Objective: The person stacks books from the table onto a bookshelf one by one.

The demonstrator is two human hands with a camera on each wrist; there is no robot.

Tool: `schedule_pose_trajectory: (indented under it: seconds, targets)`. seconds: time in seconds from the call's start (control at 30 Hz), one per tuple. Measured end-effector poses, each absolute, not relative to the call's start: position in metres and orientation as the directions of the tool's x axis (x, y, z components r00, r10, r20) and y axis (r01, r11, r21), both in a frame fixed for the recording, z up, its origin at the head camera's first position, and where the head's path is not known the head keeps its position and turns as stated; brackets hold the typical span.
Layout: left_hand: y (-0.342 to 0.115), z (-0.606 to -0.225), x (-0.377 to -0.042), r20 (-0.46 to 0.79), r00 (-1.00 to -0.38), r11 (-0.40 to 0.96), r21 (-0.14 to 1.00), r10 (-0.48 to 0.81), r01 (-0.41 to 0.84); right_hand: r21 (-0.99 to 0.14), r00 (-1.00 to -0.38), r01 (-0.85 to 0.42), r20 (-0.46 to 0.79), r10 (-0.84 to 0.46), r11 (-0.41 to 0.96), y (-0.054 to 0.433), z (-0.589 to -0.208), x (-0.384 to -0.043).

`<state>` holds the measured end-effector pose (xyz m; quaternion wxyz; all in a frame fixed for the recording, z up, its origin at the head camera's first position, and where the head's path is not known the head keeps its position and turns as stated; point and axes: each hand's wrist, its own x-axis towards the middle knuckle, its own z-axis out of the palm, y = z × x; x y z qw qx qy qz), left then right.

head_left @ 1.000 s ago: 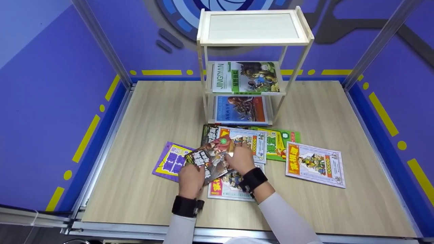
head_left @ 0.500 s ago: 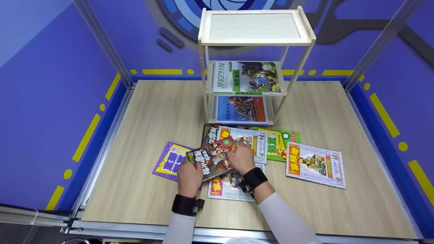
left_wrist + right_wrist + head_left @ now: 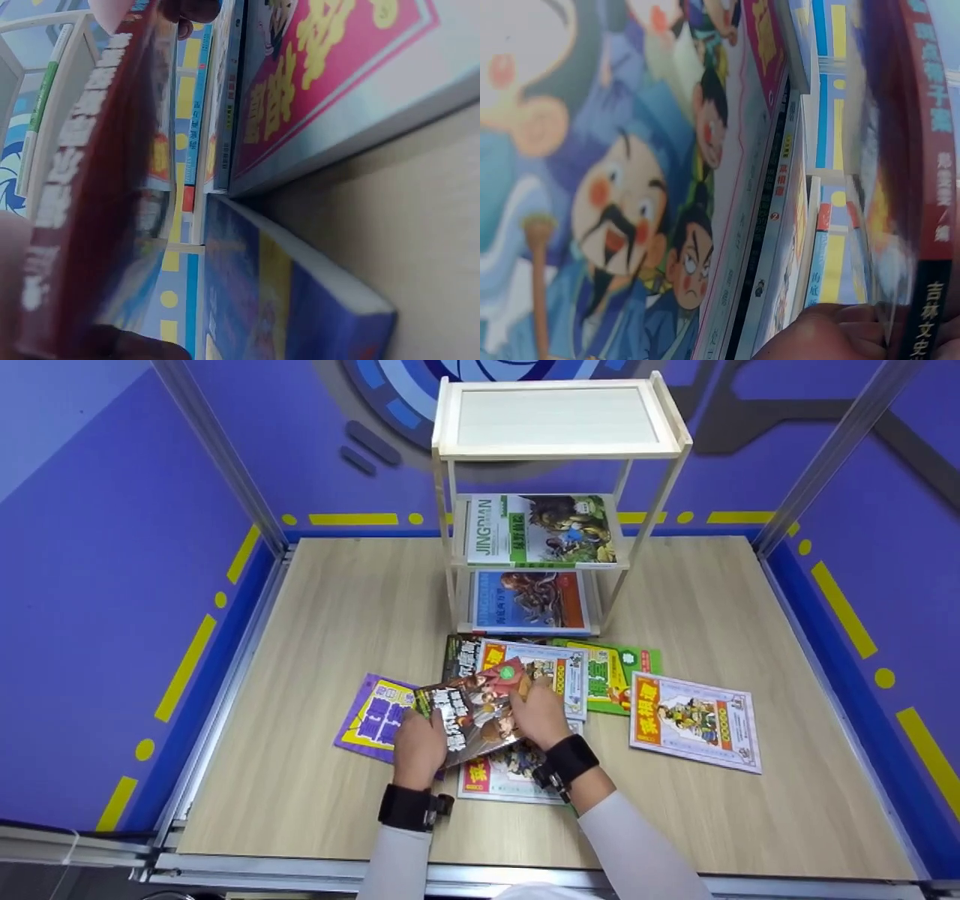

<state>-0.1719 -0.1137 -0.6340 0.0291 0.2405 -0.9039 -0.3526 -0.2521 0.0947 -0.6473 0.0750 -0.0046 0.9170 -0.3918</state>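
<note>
Book [image 3: 480, 716] with dark cover, in a two-handed grip: pinched by left hand [image 3: 420, 744] at one end, right hand [image 3: 541, 712] at the other, probably for steadiness. Slants above overlapping books [image 3: 574, 686] on the desk [image 3: 750, 825]. Behind, wooden rack [image 3: 555, 421] with shelved books [image 3: 540, 531] lying flat, perhaps for stability.

A pale wood-grain surface [image 3: 300, 735], edged in silver metal rail [image 3: 262, 864], is enclosed by blue-violet walls [image 3: 112, 607] at left, back and right. Yellow dashes [image 3: 185, 667] and dots line their lower parts. Metal posts [image 3: 221, 454] rise at the far corners. An open, light wooden shelf [image 3: 555, 420] stands toward the far edge's middle, under bright light.
</note>
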Motion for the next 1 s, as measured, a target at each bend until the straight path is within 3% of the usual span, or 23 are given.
schedule_pose_trajectory:
  seconds: [0.37,0.6,0.83,1.0]
  targets:
    - [-0.117,-0.632,-0.167,-0.041,-0.892,0.641,0.681,-0.450,-0.355,-0.679,-0.989,0.019,-0.121,-0.085,0.734,0.087,-0.631,-0.240]
    - [-0.116,-0.630,-0.171,-0.072,-0.902,0.651,0.669,-0.425,-0.359,-0.673,-0.996,-0.038,-0.037,-0.085,0.739,0.093,-0.654,-0.247]
    - [-0.095,-0.621,-0.187,-0.027,-0.930,0.729,0.613,-0.365,-0.304,-0.721,-0.993,0.062,-0.117,-0.034,0.690,0.118,-0.626,-0.244]
    - [-0.070,-0.619,-0.197,0.009,-0.953,0.777,0.581,-0.303,-0.242,-0.718,-0.997,0.071,-0.080,0.020,0.692,0.149,-0.620,-0.235]
